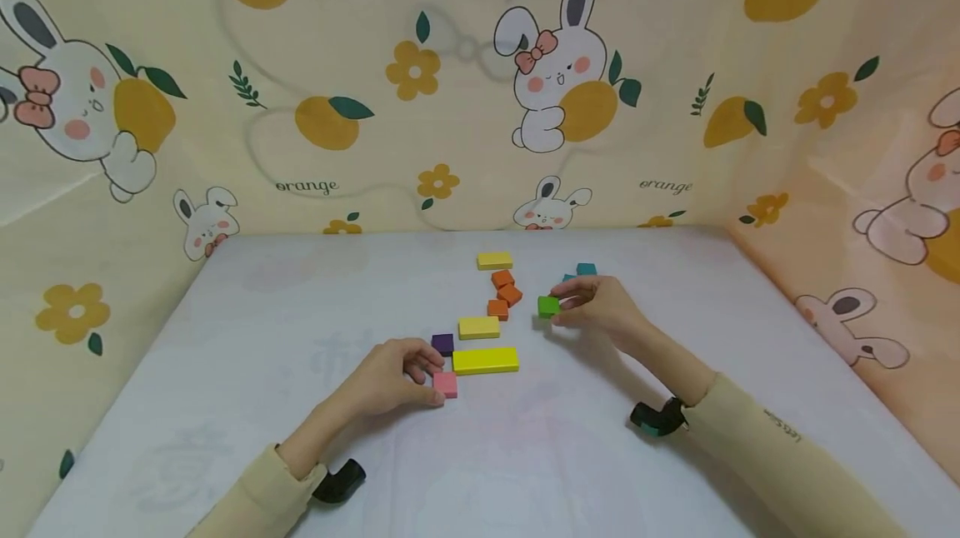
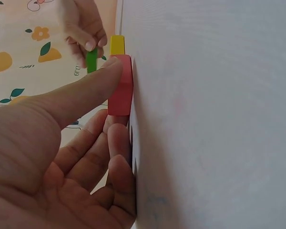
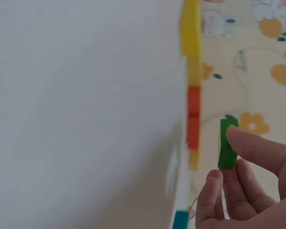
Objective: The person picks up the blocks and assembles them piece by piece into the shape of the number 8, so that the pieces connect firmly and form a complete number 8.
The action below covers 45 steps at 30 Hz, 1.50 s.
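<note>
My left hand (image 1: 384, 376) pinches a pink block (image 1: 446, 386) low at the table, its thumb (image 2: 93, 86) against one side. That block stands at the left end of a long yellow block (image 1: 486, 361), with a dark purple block (image 1: 442, 344) just behind it by the fingers. Farther right, my right hand (image 1: 603, 313) holds a green block (image 1: 548, 307) between thumb and fingertips. In the right wrist view the green block (image 3: 228, 144) is raised off the white surface. Two teal blocks (image 1: 587, 269) lie behind the right hand, one partly hidden by it.
Beyond the long yellow block, a shorter yellow block (image 1: 478, 327), several orange blocks (image 1: 498, 310) and another yellow block (image 1: 495, 261) form a loose line running back. A white cloth (image 1: 570, 455) covers the table. Patterned fabric (image 1: 465, 130) walls the back and sides.
</note>
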Tool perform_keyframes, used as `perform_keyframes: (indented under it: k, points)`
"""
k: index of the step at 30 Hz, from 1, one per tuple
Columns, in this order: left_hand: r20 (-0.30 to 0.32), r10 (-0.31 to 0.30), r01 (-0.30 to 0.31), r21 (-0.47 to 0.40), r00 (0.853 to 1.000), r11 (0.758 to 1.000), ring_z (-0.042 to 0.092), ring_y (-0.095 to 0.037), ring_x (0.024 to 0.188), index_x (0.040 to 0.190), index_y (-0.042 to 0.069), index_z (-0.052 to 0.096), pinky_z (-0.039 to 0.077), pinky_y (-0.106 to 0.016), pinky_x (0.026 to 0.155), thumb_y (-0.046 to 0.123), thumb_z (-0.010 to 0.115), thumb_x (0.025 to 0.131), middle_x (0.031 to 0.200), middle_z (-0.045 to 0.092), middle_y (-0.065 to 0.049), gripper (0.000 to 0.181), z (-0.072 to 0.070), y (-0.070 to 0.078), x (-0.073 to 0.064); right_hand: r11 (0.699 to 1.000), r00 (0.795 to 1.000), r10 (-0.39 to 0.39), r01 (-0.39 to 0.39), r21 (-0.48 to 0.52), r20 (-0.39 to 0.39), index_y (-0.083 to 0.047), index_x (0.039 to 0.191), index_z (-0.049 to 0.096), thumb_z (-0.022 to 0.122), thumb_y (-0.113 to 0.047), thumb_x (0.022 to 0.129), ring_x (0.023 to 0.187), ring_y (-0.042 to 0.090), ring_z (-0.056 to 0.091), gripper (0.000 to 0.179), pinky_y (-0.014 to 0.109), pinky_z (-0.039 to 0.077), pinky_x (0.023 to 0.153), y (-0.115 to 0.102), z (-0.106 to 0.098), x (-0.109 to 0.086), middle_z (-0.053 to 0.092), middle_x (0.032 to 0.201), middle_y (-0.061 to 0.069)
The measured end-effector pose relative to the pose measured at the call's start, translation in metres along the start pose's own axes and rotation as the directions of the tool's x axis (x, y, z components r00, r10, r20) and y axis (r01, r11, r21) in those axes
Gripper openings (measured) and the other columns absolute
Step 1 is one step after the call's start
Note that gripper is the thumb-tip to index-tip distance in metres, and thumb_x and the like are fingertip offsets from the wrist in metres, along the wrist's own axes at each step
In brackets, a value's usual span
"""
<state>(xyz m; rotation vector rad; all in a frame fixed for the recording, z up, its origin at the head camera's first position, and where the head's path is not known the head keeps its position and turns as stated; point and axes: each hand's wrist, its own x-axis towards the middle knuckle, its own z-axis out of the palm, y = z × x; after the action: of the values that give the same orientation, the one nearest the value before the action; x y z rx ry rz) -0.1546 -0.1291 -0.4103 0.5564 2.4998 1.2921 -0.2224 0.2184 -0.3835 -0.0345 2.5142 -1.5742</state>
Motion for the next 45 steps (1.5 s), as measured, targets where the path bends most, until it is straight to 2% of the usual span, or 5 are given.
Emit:
perform_keyframes:
  k: [10, 24, 31, 39, 45]
  points:
    - [-0.001, -0.006, 0.006, -0.004, 1.0, 1.0, 0.057, -0.019, 0.084, 0.108, 0.011, 0.068, 0.047, -0.037, 0.078, 0.022, 0.088, 0.075, 0.095, 0.065, 0.004, 0.04, -0.001, 0.002, -0.001, 0.995, 0.998, -0.02, 0.014, 0.101, 0.055, -0.003, 0.113, 0.07, 0.086, 0.0, 0.073, 0.096, 0.029, 0.063, 0.043, 0.028, 0.054, 0.08, -0.014, 0.021, 0.002, 0.068, 0.112, 0.011]
    - [-0.003, -0.006, 0.006, 0.005, 1.0, 1.0, 0.056, -0.019, 0.084, 0.107, 0.012, 0.068, 0.047, -0.036, 0.077, 0.022, 0.088, 0.075, 0.094, 0.065, 0.004, 0.039, -0.001, 0.0, 0.0, 0.998, 0.994, -0.003, -0.004, 0.058, 0.112, -0.004, 0.112, 0.069, 0.084, 0.002, 0.074, 0.095, 0.027, 0.062, 0.042, 0.029, 0.053, 0.082, -0.012, 0.034, -0.004, 0.068, 0.107, 0.009]
    - [-0.002, -0.004, 0.004, 0.006, 1.0, 1.0, 0.056, -0.019, 0.084, 0.107, 0.013, 0.068, 0.047, -0.036, 0.076, 0.023, 0.088, 0.074, 0.093, 0.065, 0.004, 0.04, 0.0, -0.001, 0.001, 1.0, 0.992, -0.015, 0.017, -0.014, 0.122, -0.002, 0.111, 0.069, 0.086, -0.001, 0.073, 0.091, 0.025, 0.063, 0.042, 0.029, 0.051, 0.082, -0.01, 0.035, -0.002, 0.069, 0.105, 0.009]
    - [-0.006, -0.02, 0.02, 0.008, 1.0, 1.0, 0.057, -0.018, 0.085, 0.107, 0.015, 0.068, 0.048, -0.035, 0.077, 0.025, 0.088, 0.075, 0.094, 0.065, 0.005, 0.039, -0.001, -0.001, 0.0, 0.995, 0.989, 0.012, 0.002, -0.098, 0.145, -0.002, 0.107, 0.071, 0.085, 0.003, 0.072, 0.085, 0.023, 0.064, 0.038, 0.028, 0.054, 0.077, -0.009, 0.036, 0.001, 0.071, 0.097, 0.008]
    - [0.0, -0.006, 0.006, 0.004, 1.0, 1.0, 0.057, -0.018, 0.084, 0.107, 0.014, 0.068, 0.047, -0.035, 0.076, 0.025, 0.089, 0.074, 0.094, 0.066, 0.004, 0.04, 0.0, -0.003, 0.001, 0.996, 0.989, 0.017, -0.004, -0.093, 0.144, 0.002, 0.107, 0.07, 0.083, 0.006, 0.073, 0.082, 0.023, 0.066, 0.037, 0.029, 0.055, 0.078, -0.007, 0.035, -0.002, 0.071, 0.096, 0.009]
